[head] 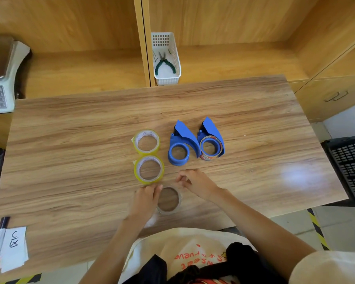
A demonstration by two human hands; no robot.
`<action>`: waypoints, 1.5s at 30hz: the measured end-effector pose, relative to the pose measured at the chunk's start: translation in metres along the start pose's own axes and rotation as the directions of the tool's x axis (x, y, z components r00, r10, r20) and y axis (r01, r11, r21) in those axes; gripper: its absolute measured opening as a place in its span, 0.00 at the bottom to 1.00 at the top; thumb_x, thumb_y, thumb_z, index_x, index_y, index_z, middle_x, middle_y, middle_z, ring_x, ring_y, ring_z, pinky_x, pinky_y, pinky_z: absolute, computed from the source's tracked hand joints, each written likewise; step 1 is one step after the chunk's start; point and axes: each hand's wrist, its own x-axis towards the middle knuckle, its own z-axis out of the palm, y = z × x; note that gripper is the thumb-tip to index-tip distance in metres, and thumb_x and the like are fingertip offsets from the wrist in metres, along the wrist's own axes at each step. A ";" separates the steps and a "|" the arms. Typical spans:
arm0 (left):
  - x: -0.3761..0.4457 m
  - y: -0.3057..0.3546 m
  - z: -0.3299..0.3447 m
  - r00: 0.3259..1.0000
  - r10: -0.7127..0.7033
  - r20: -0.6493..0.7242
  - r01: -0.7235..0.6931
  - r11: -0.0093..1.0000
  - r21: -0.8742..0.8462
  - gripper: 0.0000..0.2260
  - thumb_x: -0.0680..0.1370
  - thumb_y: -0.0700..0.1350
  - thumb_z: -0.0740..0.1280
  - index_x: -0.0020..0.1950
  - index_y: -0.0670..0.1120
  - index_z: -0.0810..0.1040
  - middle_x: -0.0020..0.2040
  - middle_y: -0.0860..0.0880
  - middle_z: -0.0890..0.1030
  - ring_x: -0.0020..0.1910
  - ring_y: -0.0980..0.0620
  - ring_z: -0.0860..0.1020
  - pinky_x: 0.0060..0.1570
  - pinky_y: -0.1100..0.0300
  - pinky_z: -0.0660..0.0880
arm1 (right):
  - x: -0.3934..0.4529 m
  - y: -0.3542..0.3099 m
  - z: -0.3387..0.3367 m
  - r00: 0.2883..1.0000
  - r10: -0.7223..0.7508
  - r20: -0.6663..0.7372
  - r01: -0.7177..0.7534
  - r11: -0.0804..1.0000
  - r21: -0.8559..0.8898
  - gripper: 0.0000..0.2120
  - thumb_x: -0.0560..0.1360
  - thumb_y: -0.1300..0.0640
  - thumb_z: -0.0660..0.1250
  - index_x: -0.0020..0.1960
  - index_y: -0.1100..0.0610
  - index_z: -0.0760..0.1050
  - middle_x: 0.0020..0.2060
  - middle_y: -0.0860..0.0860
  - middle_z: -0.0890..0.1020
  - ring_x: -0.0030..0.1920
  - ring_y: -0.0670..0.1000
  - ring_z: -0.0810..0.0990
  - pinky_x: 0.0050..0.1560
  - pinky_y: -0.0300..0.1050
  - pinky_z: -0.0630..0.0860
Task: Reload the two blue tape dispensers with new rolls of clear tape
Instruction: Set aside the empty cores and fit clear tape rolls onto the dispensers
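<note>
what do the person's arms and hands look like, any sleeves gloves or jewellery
Both arms are bare from the hands up to where they leave the picture, with no sleeves showing on the forearms. The left hand and right hand wear no gloves, and no watch or bracelet shows at either wrist. The fingers are too blurred to tell whether there are rings.

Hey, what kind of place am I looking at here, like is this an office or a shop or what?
Probably a packing or shop counter, though I can't be sure. A weighing scale with a keypad sits at the left, a white basket holding pliers stands on wooden shelving, and tape rolls and blue tape dispensers lie on the wood-grain table.
</note>
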 end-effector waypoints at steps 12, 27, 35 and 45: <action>0.069 0.097 -0.022 0.899 0.381 -0.216 -0.367 0.925 0.104 0.18 0.79 0.51 0.66 0.68 0.48 0.76 0.60 0.47 0.82 0.55 0.43 0.82 0.46 0.48 0.80 | 0.002 0.055 -0.101 0.853 0.188 -0.487 -0.132 0.980 0.147 0.21 0.76 0.65 0.66 0.65 0.48 0.72 0.56 0.50 0.77 0.54 0.54 0.80 0.50 0.55 0.79; 0.131 0.179 0.026 0.952 0.283 0.119 -0.306 0.840 0.449 0.44 0.74 0.67 0.66 0.80 0.42 0.57 0.81 0.45 0.62 0.82 0.49 0.53 0.79 0.45 0.48 | 0.013 0.098 -0.119 0.965 0.177 -0.192 -0.166 0.983 0.074 0.33 0.80 0.63 0.61 0.79 0.44 0.53 0.63 0.57 0.72 0.59 0.60 0.76 0.57 0.57 0.76; 0.127 0.177 0.024 0.955 0.263 0.137 -0.297 0.849 0.438 0.43 0.73 0.66 0.67 0.80 0.46 0.58 0.81 0.46 0.61 0.82 0.50 0.53 0.79 0.45 0.42 | 0.008 0.114 -0.139 0.974 0.161 -0.158 -0.179 0.978 -0.107 0.31 0.82 0.61 0.55 0.77 0.36 0.50 0.60 0.53 0.72 0.49 0.62 0.79 0.48 0.59 0.78; 0.123 0.181 0.027 0.962 0.256 0.094 -0.273 0.890 0.366 0.42 0.72 0.65 0.69 0.80 0.47 0.59 0.80 0.48 0.64 0.81 0.51 0.56 0.79 0.46 0.42 | 0.005 0.111 -0.146 0.944 0.077 -0.320 -0.161 0.955 -0.248 0.14 0.79 0.53 0.66 0.64 0.47 0.72 0.61 0.48 0.73 0.64 0.53 0.71 0.49 0.52 0.78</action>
